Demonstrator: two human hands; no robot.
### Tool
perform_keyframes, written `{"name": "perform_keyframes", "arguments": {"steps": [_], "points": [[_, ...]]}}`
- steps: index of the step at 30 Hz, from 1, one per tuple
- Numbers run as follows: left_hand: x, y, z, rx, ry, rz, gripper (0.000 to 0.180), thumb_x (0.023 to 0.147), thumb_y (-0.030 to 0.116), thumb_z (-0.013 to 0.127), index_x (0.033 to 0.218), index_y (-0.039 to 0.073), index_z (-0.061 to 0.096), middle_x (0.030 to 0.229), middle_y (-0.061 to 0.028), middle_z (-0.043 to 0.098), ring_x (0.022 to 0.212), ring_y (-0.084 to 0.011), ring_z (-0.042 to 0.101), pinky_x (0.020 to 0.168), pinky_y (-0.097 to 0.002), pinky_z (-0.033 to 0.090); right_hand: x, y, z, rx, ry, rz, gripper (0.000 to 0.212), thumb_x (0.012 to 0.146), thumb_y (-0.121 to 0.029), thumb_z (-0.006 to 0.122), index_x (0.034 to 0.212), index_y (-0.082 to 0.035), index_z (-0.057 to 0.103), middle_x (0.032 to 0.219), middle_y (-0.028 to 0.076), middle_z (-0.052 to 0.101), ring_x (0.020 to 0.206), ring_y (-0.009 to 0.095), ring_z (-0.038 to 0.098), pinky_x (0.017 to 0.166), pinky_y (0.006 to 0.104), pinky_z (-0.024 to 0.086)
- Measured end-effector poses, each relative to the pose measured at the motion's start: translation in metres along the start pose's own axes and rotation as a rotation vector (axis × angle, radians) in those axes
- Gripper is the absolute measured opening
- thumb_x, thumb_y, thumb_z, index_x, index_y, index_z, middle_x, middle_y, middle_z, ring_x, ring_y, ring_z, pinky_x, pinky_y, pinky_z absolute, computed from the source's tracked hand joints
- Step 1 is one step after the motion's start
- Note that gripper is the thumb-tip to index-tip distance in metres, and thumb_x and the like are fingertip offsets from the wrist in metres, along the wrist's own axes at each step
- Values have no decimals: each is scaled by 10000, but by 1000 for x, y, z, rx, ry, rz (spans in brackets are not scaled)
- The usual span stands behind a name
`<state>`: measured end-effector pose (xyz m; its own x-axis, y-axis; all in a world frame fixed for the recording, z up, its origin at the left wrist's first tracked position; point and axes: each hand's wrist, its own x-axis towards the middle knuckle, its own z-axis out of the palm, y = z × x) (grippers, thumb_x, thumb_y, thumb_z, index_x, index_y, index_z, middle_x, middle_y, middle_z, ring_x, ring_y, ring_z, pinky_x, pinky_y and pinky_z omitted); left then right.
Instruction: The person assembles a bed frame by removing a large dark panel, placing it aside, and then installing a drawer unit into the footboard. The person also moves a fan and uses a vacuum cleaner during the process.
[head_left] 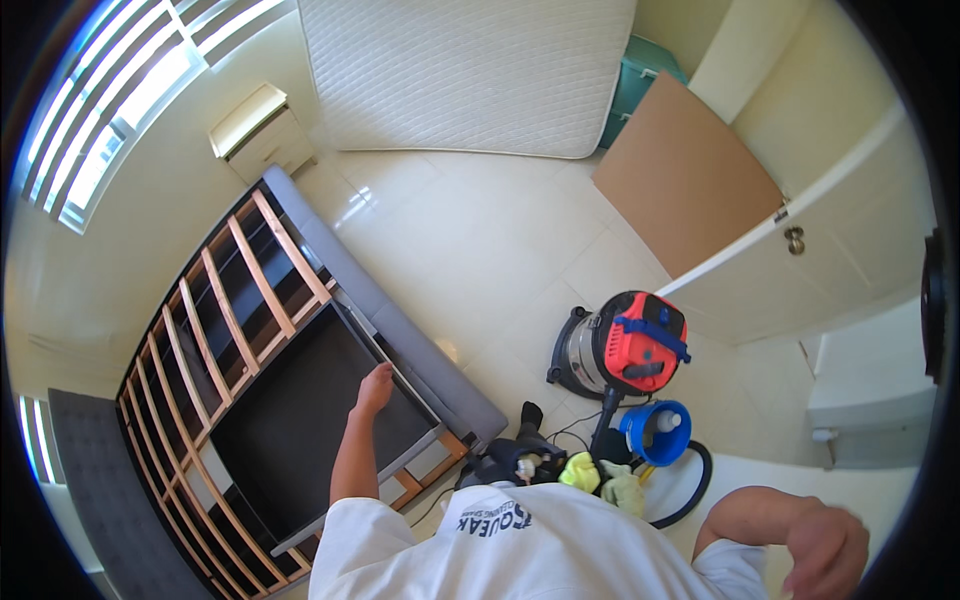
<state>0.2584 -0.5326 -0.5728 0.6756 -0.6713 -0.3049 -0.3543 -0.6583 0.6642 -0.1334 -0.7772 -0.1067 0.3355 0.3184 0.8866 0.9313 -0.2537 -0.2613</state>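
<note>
My left hand (375,390) reaches forward over a black, shallow drawer (300,410) that lies across the slats of a bed frame. Its fingers are closed at the drawer's right-hand rim. The grey padded side rail (400,345) of the bed runs just beyond that hand. Out to the lower right, my right hand (828,550) is raised beside my body with its fingers curled in. Nothing shows in it.
Wooden slats (225,310) leave gaps over the dark bed base. On the floor to the right stand a red-topped vacuum (640,345) and a blue bucket (660,430) holding a bottle. Cloths (600,478), a hose and cables lie nearby. A mattress (465,75), a brown board (685,180) and a nightstand (262,140) stand farther off.
</note>
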Motion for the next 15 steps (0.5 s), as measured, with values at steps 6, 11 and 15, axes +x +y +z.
{"name": "perform_keyframes", "arguments": {"steps": [6, 11, 15], "points": [[-87, -62, 35, 230, -179, -527, 363, 733, 105, 495, 1095, 96, 514, 1069, -144, 537, 1019, -291, 492, 873, -353, 391, -55, 31, -102, -145, 145, 330, 341, 747, -446, 546, 920, -152, 556, 901, -6, 544, 804, 179, 487, 631, 330, 411], [-103, -11, 52, 63, -253, -726, 337, 732, 106, 478, 1062, 89, 543, 1062, -142, 545, 1015, -278, 500, 887, -336, 382, -87, 73, -144, -185, 320, 392, 349, 633, -450, 667, 875, -205, 608, 733, -99, 502, 710, 81, 436, 604, 209, 336], [-47, -2, 43, -37, -170, -702, 332, 735, 100, 461, 1057, 83, 544, 1041, -148, 554, 1004, -274, 509, 877, -327, 390, -109, 116, -184, -280, 415, 397, 349, 681, -467, 595, 889, -187, 582, 707, -59, 466, 656, 99, 379, 595, 237, 289]]}}
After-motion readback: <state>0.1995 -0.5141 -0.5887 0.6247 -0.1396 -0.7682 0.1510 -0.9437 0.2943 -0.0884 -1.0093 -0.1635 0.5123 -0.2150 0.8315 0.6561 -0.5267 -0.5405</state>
